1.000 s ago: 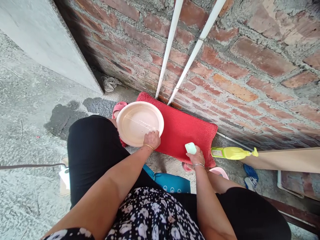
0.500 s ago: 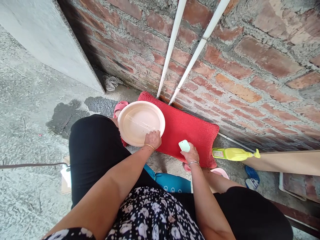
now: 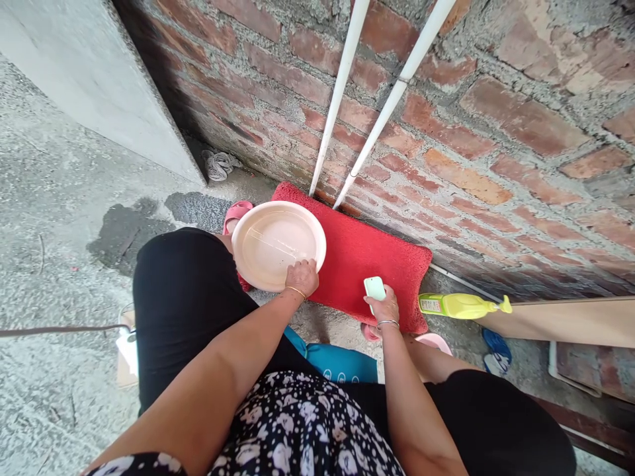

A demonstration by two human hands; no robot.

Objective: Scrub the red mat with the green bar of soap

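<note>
Head cam, my only view. Left grip (image 3: 301, 277) is curled over the near rim of a pale peach basin (image 3: 322, 244), pinching the edge; thumb hidden, so I can't judge how firmly. Clear water in the basin. It sits at the left end of a red mat (image 3: 357, 251), between the pink slipper (image 3: 238, 210) and the mat's bare middle. Can't tell if its base is flat.

Right grip (image 3: 387, 305) is wrapped around a mint-green handheld block (image 3: 374, 287), out over the right half of the mat, well apart from the basin. Block's underside is hidden; can't confirm bristles or mat contact.

Failure modes as I see them:
- Spill: I'd expect pushing down or pulling on that near rim to tip the basin, since the hold is one-sided. The wet patch (image 3: 126, 231) would likely grow toward the left foot.
- Mat skid: a hard sideways stroke could drag it over the concrete floor (image 3: 54, 251) and carry the basin along.
- Dropped block: smooth-looking shell, so wet fingers could lose it.
- Bottle knock: yellow pump bottle (image 3: 461, 305) is just beside the mat's right edge. A wide swing of my right side could hit it.
</note>
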